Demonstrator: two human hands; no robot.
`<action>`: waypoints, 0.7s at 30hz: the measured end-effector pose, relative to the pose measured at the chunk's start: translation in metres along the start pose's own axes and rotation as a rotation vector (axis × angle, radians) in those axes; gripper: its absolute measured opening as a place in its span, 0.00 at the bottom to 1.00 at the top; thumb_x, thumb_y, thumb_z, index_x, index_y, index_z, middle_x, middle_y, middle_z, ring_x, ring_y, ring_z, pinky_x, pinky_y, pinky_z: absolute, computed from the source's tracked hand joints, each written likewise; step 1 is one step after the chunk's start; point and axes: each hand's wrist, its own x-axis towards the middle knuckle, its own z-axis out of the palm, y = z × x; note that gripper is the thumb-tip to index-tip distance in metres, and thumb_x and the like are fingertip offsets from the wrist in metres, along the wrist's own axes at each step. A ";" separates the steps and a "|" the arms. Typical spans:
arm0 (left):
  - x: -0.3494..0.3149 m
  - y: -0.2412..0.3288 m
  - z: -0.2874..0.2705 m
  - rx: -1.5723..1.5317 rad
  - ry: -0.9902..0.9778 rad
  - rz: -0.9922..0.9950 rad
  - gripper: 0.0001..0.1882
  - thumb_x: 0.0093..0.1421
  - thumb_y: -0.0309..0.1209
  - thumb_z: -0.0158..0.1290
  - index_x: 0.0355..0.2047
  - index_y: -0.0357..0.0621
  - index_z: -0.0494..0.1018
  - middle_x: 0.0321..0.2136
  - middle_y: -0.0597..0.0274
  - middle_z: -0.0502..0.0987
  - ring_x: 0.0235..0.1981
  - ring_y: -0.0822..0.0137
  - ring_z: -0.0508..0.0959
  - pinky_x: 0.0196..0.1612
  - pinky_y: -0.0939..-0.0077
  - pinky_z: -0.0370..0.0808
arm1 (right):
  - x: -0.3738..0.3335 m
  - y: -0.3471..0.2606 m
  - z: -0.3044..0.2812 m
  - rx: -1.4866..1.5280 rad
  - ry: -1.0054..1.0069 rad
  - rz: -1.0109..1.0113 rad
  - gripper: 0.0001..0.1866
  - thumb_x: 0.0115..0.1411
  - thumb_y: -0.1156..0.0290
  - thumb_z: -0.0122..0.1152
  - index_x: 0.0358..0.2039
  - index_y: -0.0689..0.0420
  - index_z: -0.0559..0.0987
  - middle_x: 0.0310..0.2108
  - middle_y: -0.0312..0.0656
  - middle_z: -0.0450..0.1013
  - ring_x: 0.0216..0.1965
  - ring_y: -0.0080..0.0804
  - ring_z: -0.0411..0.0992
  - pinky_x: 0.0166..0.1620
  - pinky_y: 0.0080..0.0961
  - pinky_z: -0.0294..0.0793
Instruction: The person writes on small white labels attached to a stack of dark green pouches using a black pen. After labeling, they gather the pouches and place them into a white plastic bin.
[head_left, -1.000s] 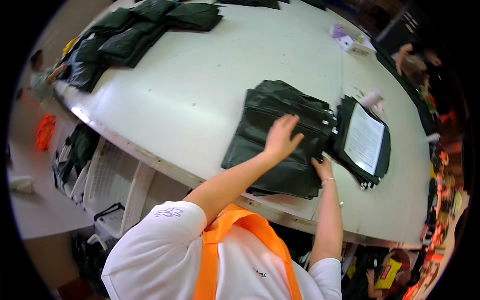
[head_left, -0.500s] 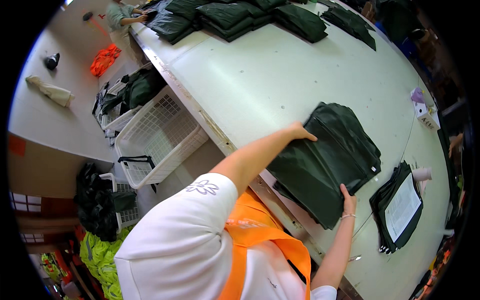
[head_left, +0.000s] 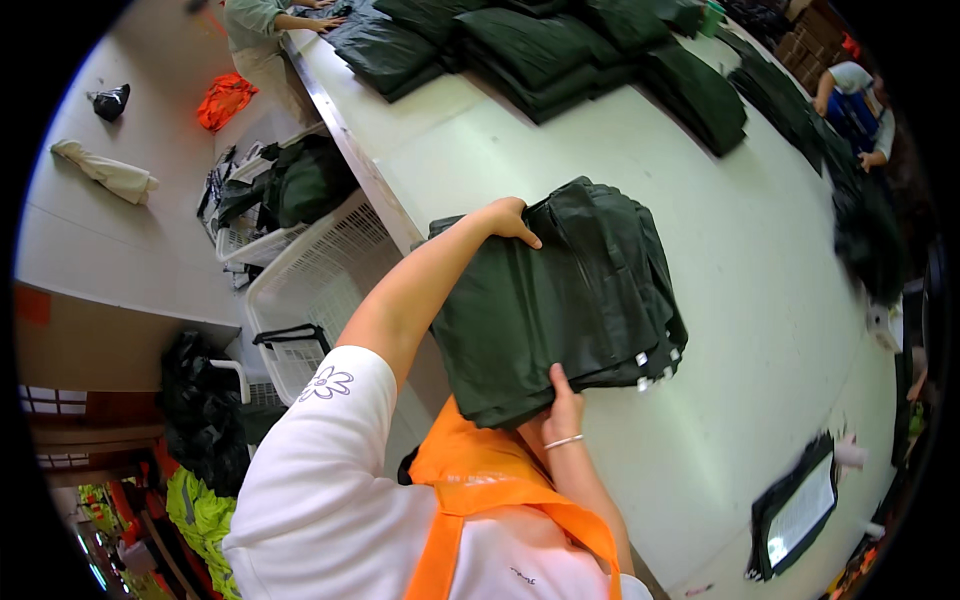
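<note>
Between my two hands is a stack of dark green, slightly shiny fabric pieces (head_left: 590,290), with small white tags along its lower right edge. My left hand (head_left: 513,222) grips the stack's upper left side, thumb on top and fingers hidden beneath. At the near edge, my right hand (head_left: 564,408) holds it with the thumb on top; the other fingers are partly hidden underneath. The stack is at the near edge of the pale table (head_left: 740,300), close to my orange apron (head_left: 480,450). Whether it touches the table I cannot tell.
Piles of folded dark green pieces (head_left: 530,60) cover the table's far side. A smaller dark stack with a white sheet (head_left: 803,510) lies at the right. White plastic baskets (head_left: 285,285) stand left of the table. Co-workers (head_left: 255,35) are at the far left and far right.
The stack has moved left with both my hands, toward the table's near edge and my body. My view has shifted too, bringing a co-worker into sight at the far right.
</note>
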 end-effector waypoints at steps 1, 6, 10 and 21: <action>0.016 -0.020 -0.026 0.043 -0.017 0.030 0.43 0.38 0.46 0.72 0.52 0.34 0.73 0.50 0.48 0.76 0.54 0.52 0.74 0.55 0.63 0.70 | 0.013 0.022 0.033 0.106 -0.041 0.029 0.23 0.59 0.69 0.67 0.50 0.68 0.73 0.49 0.45 0.73 0.47 0.36 0.73 0.49 0.35 0.75; 0.077 -0.090 -0.133 0.326 0.105 0.188 0.46 0.41 0.49 0.70 0.58 0.40 0.68 0.53 0.50 0.74 0.58 0.52 0.70 0.63 0.58 0.61 | 0.075 0.097 0.206 0.210 0.076 0.171 0.24 0.63 0.64 0.62 0.56 0.61 0.70 0.56 0.43 0.68 0.56 0.39 0.67 0.58 0.39 0.68; 0.100 -0.107 -0.181 0.523 0.483 0.256 0.44 0.49 0.45 0.64 0.64 0.49 0.60 0.64 0.57 0.62 0.67 0.55 0.58 0.68 0.49 0.52 | 0.130 0.111 0.324 0.224 -0.126 0.301 0.33 0.65 0.55 0.58 0.63 0.61 0.60 0.63 0.48 0.62 0.63 0.44 0.60 0.66 0.45 0.59; -0.016 -0.204 -0.156 0.047 1.227 0.021 0.47 0.49 0.38 0.68 0.65 0.37 0.57 0.64 0.43 0.58 0.67 0.46 0.55 0.67 0.52 0.51 | 0.132 -0.047 0.195 -0.676 0.260 -0.344 0.24 0.64 0.60 0.60 0.54 0.63 0.71 0.39 0.41 0.75 0.36 0.21 0.72 0.40 0.19 0.73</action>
